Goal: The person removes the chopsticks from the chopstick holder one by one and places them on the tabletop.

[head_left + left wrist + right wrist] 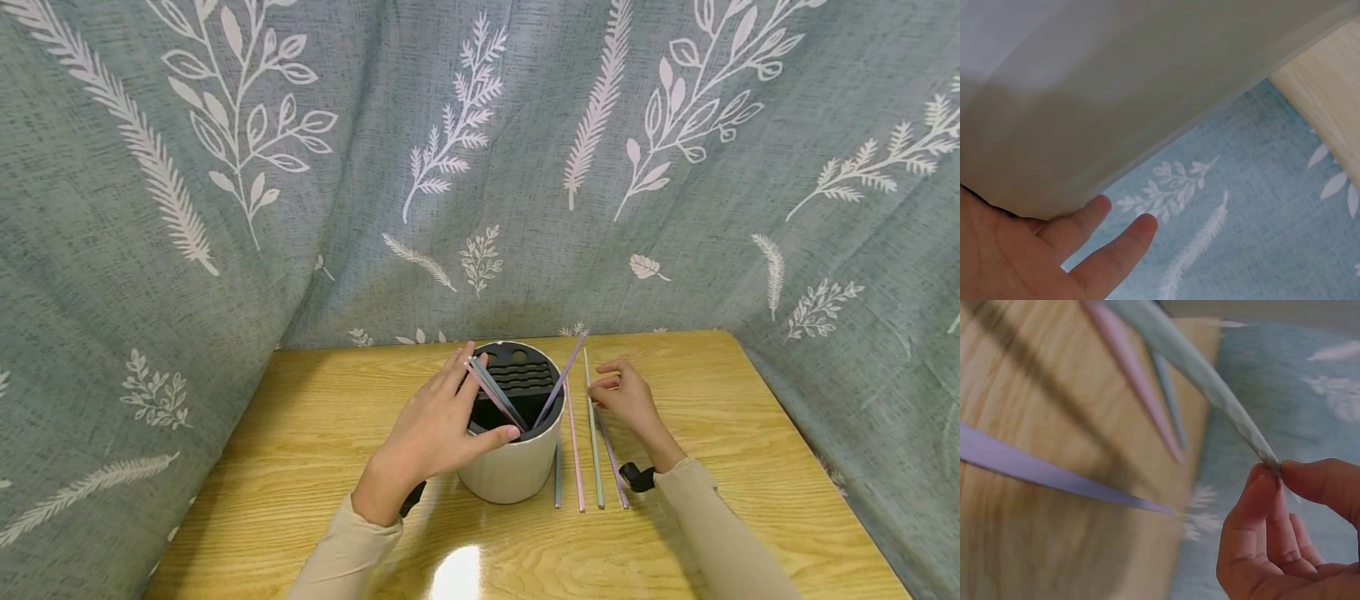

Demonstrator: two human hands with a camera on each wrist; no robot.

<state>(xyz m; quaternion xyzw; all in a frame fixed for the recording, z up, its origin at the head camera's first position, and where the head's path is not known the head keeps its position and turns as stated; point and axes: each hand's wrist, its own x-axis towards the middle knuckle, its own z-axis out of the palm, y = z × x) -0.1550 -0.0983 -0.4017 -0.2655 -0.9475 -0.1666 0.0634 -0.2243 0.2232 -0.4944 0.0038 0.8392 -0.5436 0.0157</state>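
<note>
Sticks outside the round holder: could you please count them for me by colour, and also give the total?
Blue stick: 1
Pink stick: 1
Green stick: 1
Purple stick: 1
Total: 4

Head view, bright: white glare on the surface [337, 467] in front of the container [498, 473]. Left wrist view: container dimly shaded. Right wrist view: soft shadow streaking the surface; the pink stick [1137, 381] blurred.
</note>
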